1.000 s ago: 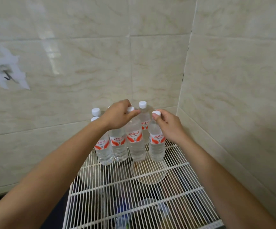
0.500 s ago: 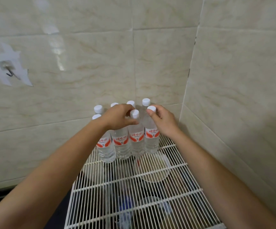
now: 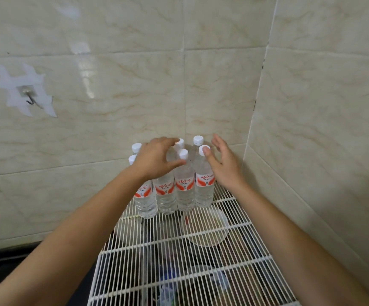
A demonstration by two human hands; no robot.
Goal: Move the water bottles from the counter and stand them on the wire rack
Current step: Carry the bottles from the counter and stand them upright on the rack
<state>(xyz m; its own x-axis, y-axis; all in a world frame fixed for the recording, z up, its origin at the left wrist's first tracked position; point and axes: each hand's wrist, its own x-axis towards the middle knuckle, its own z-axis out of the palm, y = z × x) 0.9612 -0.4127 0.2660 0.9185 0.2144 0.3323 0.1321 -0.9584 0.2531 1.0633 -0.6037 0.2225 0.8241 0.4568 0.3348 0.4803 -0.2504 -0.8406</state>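
Observation:
Several clear water bottles (image 3: 184,186) with white caps and red-and-white labels stand upright in two rows at the back of the white wire rack (image 3: 201,257), in the tiled corner. My left hand (image 3: 157,159) hovers over the left bottles with fingers spread, its fingertips near the caps. My right hand (image 3: 224,164) is open beside the rightmost front bottle (image 3: 204,184), its thumb tip touching that bottle's cap. Neither hand grips a bottle.
Tiled walls close in the rack behind and on the right. A metal hook (image 3: 29,100) is stuck to the back wall at the left. A round translucent lid (image 3: 205,226) and dark items show beneath the rack's wires. A dark surface (image 3: 7,261) lies to the rack's left.
Both hands have let go of the bottle caps and opened their fingers. The two front right bottles were pushed back against the others.

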